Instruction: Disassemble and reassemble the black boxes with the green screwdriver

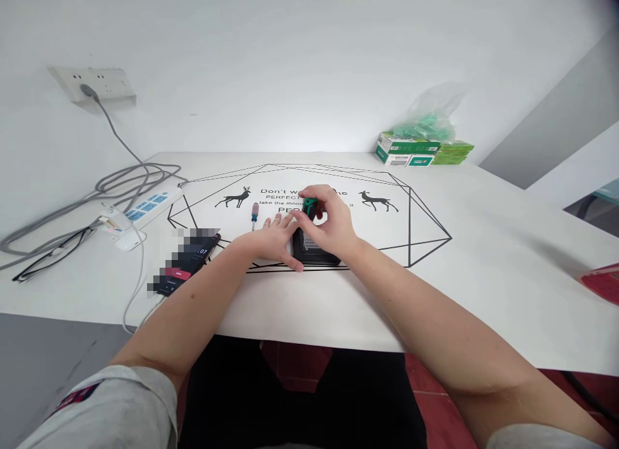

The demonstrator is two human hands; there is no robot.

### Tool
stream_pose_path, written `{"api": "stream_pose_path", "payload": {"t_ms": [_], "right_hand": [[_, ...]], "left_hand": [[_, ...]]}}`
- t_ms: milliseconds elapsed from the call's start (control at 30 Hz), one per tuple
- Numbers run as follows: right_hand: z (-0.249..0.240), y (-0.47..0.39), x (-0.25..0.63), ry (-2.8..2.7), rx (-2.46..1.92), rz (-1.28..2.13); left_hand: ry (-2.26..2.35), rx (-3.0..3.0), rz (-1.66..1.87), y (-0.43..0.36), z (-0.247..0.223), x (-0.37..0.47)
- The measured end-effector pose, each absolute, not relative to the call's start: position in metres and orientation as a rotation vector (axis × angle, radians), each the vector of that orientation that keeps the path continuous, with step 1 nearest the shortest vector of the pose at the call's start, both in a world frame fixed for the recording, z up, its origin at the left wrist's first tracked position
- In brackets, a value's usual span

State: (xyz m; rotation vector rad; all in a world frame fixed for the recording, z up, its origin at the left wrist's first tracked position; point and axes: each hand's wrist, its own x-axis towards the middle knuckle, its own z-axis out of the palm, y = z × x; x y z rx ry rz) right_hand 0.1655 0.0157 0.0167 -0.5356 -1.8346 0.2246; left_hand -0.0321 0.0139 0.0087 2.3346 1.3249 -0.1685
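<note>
At the centre of the head view, the right hand [331, 220] is closed around a green-and-black tool [309, 208] above a black device [316, 252] on the counter [483, 268]. The left hand [278, 241], fingers spread, lies at the device's left edge; a small screwdriver [255, 215] lies just beyond it.

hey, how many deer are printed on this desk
2: a left deer and a right deer, either side of the lettering. The right hand covers some lettering and could hide another.
</note>
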Motion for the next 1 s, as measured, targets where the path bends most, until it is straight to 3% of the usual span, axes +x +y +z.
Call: {"api": "stream_pose_path", "payload": {"t_ms": [367,667,1000], "right_hand": [[0.011,0.020,0.169,-1.758,-0.322,0.010],[0.009,0.024,0.163,-1.714,-0.391,-0.018],[0.006,0.019,0.156,-1.621,-0.479,0.207]], "left_hand": [[1.289,2.455,-0.012,0.026,-0.007,-0.036],[1.350,2.420,-0.055,0.025,0.000,-0.040],[1.311,2.415,-0.109,0.028,-0.006,-0.042]]}}
